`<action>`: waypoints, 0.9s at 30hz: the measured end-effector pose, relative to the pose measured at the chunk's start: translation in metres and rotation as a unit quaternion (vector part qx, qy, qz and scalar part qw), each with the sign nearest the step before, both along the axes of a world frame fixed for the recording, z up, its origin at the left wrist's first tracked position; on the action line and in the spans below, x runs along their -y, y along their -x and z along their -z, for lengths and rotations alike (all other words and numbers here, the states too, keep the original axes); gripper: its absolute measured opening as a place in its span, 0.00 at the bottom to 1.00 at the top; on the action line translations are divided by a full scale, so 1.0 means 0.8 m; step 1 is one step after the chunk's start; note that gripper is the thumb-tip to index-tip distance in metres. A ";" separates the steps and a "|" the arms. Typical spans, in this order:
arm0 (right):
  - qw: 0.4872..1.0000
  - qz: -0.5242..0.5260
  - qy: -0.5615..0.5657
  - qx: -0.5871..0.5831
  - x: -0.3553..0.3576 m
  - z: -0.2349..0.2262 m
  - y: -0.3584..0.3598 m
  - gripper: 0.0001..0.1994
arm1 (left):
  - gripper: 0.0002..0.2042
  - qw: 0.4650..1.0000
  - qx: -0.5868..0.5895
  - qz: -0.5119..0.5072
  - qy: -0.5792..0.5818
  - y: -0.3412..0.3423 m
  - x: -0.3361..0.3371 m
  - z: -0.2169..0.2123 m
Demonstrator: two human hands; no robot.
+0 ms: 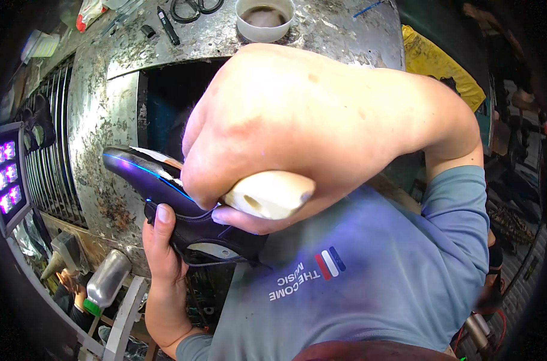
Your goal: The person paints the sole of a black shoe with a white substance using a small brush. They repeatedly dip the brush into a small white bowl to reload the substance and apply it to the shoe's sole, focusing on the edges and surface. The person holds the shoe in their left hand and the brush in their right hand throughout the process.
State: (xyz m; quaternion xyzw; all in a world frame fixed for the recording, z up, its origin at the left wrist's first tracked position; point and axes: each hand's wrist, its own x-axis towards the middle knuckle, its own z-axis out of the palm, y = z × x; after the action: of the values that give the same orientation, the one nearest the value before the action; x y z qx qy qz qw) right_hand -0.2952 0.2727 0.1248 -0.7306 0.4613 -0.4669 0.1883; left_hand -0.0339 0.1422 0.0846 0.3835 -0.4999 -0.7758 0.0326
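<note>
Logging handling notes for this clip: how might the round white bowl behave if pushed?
Pushing the white bowl would likely slosh the dark liquid visible inside. It may snag rather than slide, as the tabletop looks stained and crusted.

Bowl (265, 34) on bench (345, 42), right of marker (168, 26); shoe (188, 218) before both.

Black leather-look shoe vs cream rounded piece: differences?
Colour: the black leather-look shoe is dark; the cream rounded piece is pale.
Visible size: the shoe is longer, the piece shorter.
Hold: the left hand holds the shoe; the right hand grips the piece.
Both are partly hidden by the right hand.
</note>
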 end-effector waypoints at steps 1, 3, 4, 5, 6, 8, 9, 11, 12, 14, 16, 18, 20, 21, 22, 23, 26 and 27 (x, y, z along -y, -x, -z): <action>1.000 0.001 -0.009 -0.002 -0.003 -0.003 0.002 0.10 | 0.24 1.000 -0.007 0.006 -0.002 0.000 0.001 0.001; 1.000 0.002 -0.016 -0.006 -0.005 -0.006 0.004 0.10 | 0.24 1.000 -0.015 -0.008 -0.011 -0.002 0.000 0.005; 1.000 0.001 -0.014 -0.007 -0.006 -0.006 0.004 0.10 | 0.24 1.000 -0.018 -0.017 -0.014 -0.004 -0.002 0.007; 1.000 -0.004 -0.021 -0.008 -0.007 -0.008 0.005 0.10 | 0.24 0.999 -0.020 -0.024 -0.019 -0.006 -0.002 0.010; 1.000 -0.008 -0.028 -0.008 -0.009 -0.010 0.006 0.10 | 0.24 0.999 -0.021 -0.030 -0.022 -0.007 -0.002 0.011; 0.999 -0.019 -0.045 -0.006 -0.012 -0.014 0.009 0.10 | 0.24 0.999 -0.018 -0.039 -0.032 -0.011 0.000 0.013; 0.999 -0.018 -0.047 -0.007 -0.015 -0.015 0.009 0.10 | 0.24 0.998 -0.016 -0.039 -0.041 -0.013 0.004 0.015; 1.000 0.004 -0.008 -0.006 -0.016 -0.012 0.008 0.09 | 0.24 0.998 -0.006 -0.053 -0.039 -0.011 0.005 0.018; 1.000 0.015 0.021 -0.002 -0.016 -0.008 0.007 0.09 | 0.24 0.997 0.004 -0.069 -0.027 -0.011 0.001 0.019; 0.995 0.036 0.095 0.015 -0.014 0.006 0.005 0.09 | 0.24 0.995 0.023 -0.099 -0.022 -0.011 -0.002 0.021; 0.990 0.046 0.134 0.021 -0.012 0.012 0.005 0.09 | 0.24 0.990 0.041 -0.129 -0.034 -0.012 -0.002 0.026; 0.990 0.051 0.130 0.021 -0.013 0.013 0.005 0.09 | 0.24 0.983 0.059 -0.166 -0.043 -0.011 -0.004 0.029; 0.992 0.050 0.115 0.021 -0.016 0.010 0.006 0.09 | 0.25 0.982 0.051 -0.171 -0.057 -0.014 -0.003 0.032; 0.993 0.050 0.105 0.019 -0.018 0.009 0.007 0.09 | 0.27 0.985 0.034 -0.155 -0.067 -0.019 0.002 0.033; 0.994 0.053 0.096 0.020 -0.020 0.009 0.008 0.09 | 0.28 0.987 0.015 -0.144 -0.075 -0.020 0.004 0.036; 0.994 0.055 0.089 0.019 -0.022 0.008 0.007 0.09 | 0.30 0.988 -0.004 -0.133 -0.084 -0.022 0.006 0.039; 0.995 0.053 0.078 0.022 -0.024 0.008 0.005 0.09 | 0.30 0.980 -0.081 -0.128 -0.131 -0.033 0.008 0.054; 0.996 0.054 0.074 0.019 -0.025 0.011 0.006 0.09 | 0.30 0.972 -0.113 -0.118 -0.170 -0.036 0.012 0.060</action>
State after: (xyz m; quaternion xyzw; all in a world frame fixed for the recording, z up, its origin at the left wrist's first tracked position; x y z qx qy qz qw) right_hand -0.3002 0.2924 0.1163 -0.7074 0.4606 -0.5233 0.1166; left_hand -0.0049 0.1322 0.0366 0.3499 -0.3046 -0.8784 0.1148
